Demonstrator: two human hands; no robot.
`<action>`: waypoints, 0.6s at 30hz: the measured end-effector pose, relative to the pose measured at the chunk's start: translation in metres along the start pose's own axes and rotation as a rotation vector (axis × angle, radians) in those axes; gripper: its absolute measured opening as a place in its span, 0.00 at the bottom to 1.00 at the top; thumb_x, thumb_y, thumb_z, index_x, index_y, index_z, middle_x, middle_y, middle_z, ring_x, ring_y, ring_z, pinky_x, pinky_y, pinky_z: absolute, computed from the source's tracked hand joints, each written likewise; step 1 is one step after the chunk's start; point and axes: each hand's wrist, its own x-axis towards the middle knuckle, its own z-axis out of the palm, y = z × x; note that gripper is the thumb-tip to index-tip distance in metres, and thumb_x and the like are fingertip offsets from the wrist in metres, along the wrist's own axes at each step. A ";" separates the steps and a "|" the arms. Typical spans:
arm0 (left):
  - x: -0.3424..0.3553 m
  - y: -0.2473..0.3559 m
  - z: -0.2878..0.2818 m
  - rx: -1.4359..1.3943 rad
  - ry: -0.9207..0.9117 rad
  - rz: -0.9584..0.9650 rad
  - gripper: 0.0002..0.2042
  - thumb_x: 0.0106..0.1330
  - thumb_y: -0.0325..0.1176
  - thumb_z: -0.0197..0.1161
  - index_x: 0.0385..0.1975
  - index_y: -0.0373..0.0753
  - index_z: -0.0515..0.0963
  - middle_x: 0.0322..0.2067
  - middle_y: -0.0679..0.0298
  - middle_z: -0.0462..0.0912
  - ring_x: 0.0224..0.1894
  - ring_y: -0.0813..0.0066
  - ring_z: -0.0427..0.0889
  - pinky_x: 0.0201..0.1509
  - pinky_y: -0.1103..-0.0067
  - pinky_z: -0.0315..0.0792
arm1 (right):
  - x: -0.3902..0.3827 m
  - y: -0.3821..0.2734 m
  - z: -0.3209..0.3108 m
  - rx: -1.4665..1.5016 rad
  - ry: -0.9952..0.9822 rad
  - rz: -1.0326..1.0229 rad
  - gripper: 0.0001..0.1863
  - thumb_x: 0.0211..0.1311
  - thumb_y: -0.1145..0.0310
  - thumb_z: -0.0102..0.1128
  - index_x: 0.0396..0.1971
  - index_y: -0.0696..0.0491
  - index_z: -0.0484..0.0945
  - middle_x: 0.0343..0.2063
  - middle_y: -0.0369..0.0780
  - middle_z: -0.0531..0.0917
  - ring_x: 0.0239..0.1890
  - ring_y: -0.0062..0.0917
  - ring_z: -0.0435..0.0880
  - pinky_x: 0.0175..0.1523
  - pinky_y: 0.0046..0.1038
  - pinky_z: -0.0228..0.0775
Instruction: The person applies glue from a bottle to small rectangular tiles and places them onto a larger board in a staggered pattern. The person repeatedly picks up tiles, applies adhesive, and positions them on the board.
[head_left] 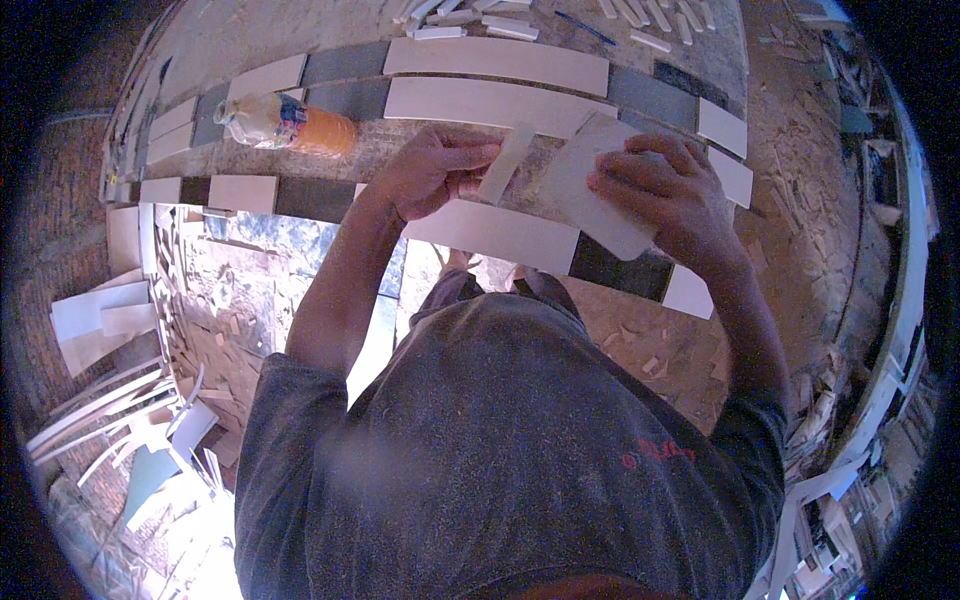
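Observation:
My left hand (432, 172) pinches a narrow pale strip (508, 163) between thumb and fingers, holding it slanted above the work table. In my right hand (668, 195) is a wider pale flat panel (600, 185), gripped from its right side with the fingers over its face. A small gap separates strip and panel. Beneath them, long white boards (495, 102) and dark grey pieces (652, 100) lie in rows across the table. To the left of my left hand, a clear plastic bottle (290, 124) with orange liquid lies on its side.
Several short white sticks (650, 40) and a blue pen (585, 28) lie at the table's far side. Offcuts and long strips (110, 400) are heaped at left. Scraps litter the floor (650, 350), and more debris (820, 400) lies along the right.

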 end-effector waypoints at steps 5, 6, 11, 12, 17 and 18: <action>0.001 -0.002 0.001 -0.158 0.014 -0.116 0.19 0.70 0.33 0.62 0.55 0.27 0.76 0.50 0.54 0.84 0.48 0.69 0.85 0.53 0.76 0.80 | 0.004 -0.006 -0.004 0.030 0.059 -0.030 0.28 0.45 0.62 0.66 0.53 0.35 0.82 0.58 0.28 0.80 0.60 0.32 0.76 0.60 0.40 0.70; 0.004 -0.005 0.000 -0.194 0.000 -0.117 0.18 0.70 0.31 0.62 0.54 0.26 0.77 0.49 0.54 0.84 0.47 0.70 0.86 0.53 0.76 0.82 | 0.010 -0.011 -0.006 0.040 0.053 -0.051 0.28 0.46 0.62 0.65 0.53 0.35 0.82 0.58 0.28 0.79 0.60 0.32 0.76 0.61 0.40 0.70; 0.007 0.002 0.005 -0.144 -0.038 -0.126 0.17 0.69 0.31 0.63 0.54 0.27 0.78 0.47 0.53 0.85 0.45 0.70 0.86 0.53 0.76 0.82 | 0.019 -0.022 0.000 0.044 0.027 -0.045 0.28 0.49 0.61 0.62 0.56 0.34 0.80 0.58 0.27 0.79 0.61 0.32 0.74 0.62 0.40 0.68; 0.006 0.006 0.009 -0.079 -0.028 -0.117 0.17 0.69 0.31 0.64 0.53 0.27 0.78 0.47 0.54 0.85 0.45 0.70 0.86 0.53 0.76 0.82 | 0.020 -0.022 0.003 0.048 0.026 -0.048 0.28 0.50 0.61 0.62 0.56 0.34 0.80 0.58 0.27 0.79 0.61 0.32 0.74 0.62 0.40 0.68; 0.010 -0.008 0.002 -0.171 -0.012 -0.118 0.17 0.69 0.32 0.64 0.53 0.27 0.78 0.46 0.54 0.86 0.44 0.71 0.86 0.52 0.76 0.82 | 0.022 -0.024 0.006 0.047 -0.025 -0.046 0.28 0.50 0.62 0.61 0.56 0.35 0.80 0.58 0.27 0.79 0.61 0.32 0.74 0.61 0.41 0.68; 0.009 -0.006 0.004 -0.154 0.004 -0.121 0.17 0.69 0.32 0.64 0.53 0.27 0.78 0.46 0.54 0.86 0.44 0.71 0.86 0.52 0.76 0.82 | 0.021 -0.025 0.006 0.045 -0.039 -0.041 0.27 0.50 0.62 0.61 0.56 0.35 0.80 0.58 0.27 0.80 0.61 0.32 0.74 0.61 0.41 0.68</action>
